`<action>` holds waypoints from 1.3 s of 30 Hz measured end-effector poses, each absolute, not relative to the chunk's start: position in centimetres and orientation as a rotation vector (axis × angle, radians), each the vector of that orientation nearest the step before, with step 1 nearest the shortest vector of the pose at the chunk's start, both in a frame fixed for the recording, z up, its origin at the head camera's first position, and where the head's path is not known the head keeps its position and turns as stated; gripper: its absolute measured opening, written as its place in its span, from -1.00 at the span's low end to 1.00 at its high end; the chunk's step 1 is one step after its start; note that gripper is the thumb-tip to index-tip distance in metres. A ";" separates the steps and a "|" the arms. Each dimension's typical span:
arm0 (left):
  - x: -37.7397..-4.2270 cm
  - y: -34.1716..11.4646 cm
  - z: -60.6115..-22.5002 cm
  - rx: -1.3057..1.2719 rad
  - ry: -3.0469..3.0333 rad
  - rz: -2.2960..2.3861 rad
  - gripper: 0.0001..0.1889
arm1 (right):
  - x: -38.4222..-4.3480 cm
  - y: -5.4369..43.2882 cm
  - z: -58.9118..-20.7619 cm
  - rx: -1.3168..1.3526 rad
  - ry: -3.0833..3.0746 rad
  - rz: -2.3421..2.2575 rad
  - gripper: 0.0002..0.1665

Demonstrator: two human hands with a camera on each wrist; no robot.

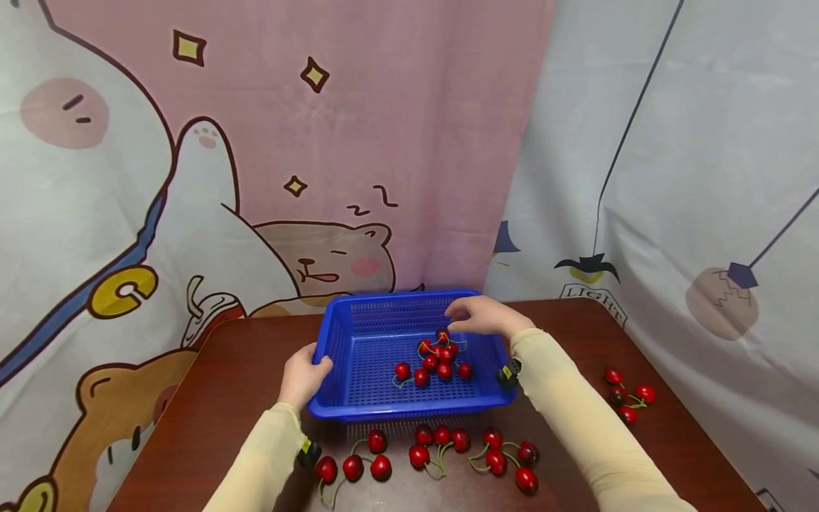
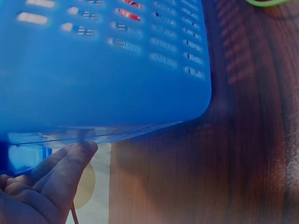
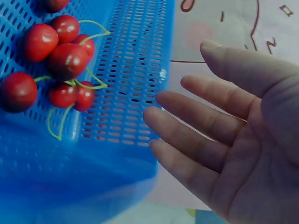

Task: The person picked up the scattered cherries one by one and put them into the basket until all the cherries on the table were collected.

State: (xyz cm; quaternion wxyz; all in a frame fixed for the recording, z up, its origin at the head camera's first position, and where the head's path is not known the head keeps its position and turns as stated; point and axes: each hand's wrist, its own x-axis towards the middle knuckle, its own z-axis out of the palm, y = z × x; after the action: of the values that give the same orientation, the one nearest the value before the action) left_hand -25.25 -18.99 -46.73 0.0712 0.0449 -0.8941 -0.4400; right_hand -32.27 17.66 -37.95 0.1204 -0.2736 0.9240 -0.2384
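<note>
Cherries (image 1: pixel 444 354) with green stems lie in a loose heap in a blue plastic basket (image 1: pixel 409 410), mostly toward its right half, while the basket sits on a dark reddish-brown bench (image 1: pixel 230 398). Of the two hands, the left hand (image 1: pixel 301 377) holds the basket's left side, its thumb over the rim and its other fingers outside. The right hand (image 1: pixel 484 316) is over the far right part of the basket, its fingers parted and loosely extended, with nothing in its grasp. Three clusters of four cherries lie on the bench along the near side of the basket: a left cluster (image 1: pixel 352 468), a middle cluster (image 1: pixel 419 456) and a right cluster (image 1: pixel 495 462). Another four-cherry cluster (image 1: pixel 645 394) lies well apart, beyond the right forearm. Behind the bench hangs a cartoon-printed curtain (image 1: pixel 416 128).
</note>
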 end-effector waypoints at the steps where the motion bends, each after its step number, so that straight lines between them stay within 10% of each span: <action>1: -25.2 -19.0 -46.7 0.134 -2.687 -1.321 -0.54 | -32.1 17.9 -37.8 -0.803 2.708 -0.704 -0.54; 39: -25.5 -19.1 -47.1 0.123 -2.681 -1.336 -0.53 | -24.6 31.6 -40.6 -0.590 2.810 -1.163 -0.29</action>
State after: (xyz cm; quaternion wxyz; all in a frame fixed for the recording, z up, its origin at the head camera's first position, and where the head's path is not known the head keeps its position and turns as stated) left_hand -25.50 -19.09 -47.10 0.0719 0.0409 -0.8920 -0.4445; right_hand -24.63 31.57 -40.58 0.0221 -0.1905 0.9069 -0.3753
